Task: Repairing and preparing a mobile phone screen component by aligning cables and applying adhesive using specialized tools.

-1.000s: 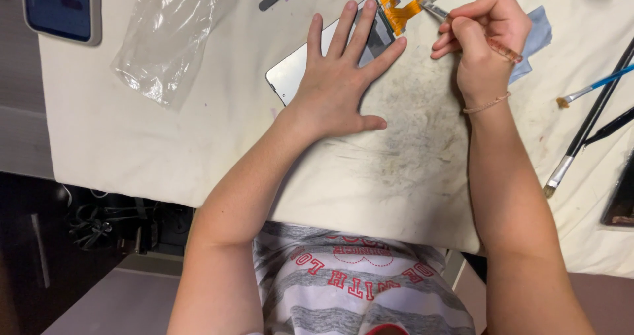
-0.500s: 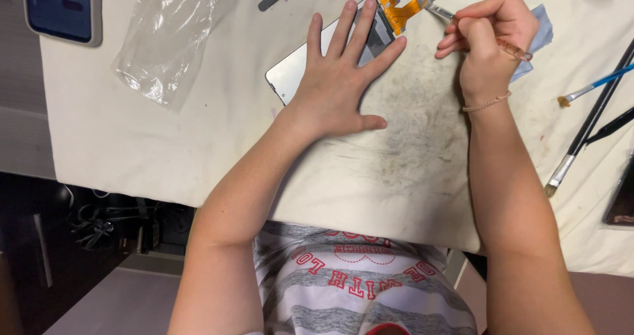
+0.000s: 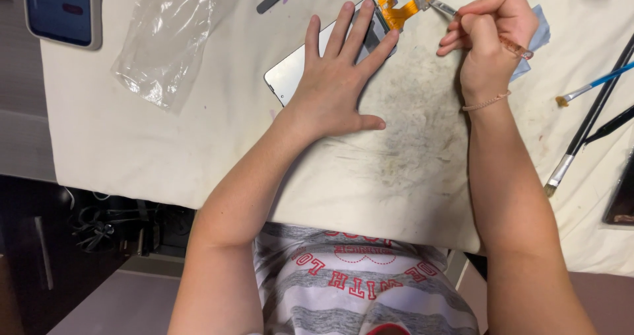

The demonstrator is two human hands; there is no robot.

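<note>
A clear plastic bag [image 3: 168,41] lies flat at ten o'clock, contents unclear. The silvery phone screen [image 3: 294,74] with orange ribbon [image 3: 396,12] lies at twelve o'clock under the flat, spread left hand [image 3: 337,87]; the right hand [image 3: 489,41] pinches tweezers [image 3: 444,7] at one o'clock

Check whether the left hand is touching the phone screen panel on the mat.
Touching. The head view shows the left hand lying flat, fingers spread, directly on the phone screen panel, with no gap.

A worn, smudged white cloth-covered worktable [image 3: 165,156] fills the upper view under even, soft light, with dark shadowed space holding tangled black cables [image 3: 99,226] below its left front edge and a pale grey floor patch [image 3: 125,305] beneath those.
</note>
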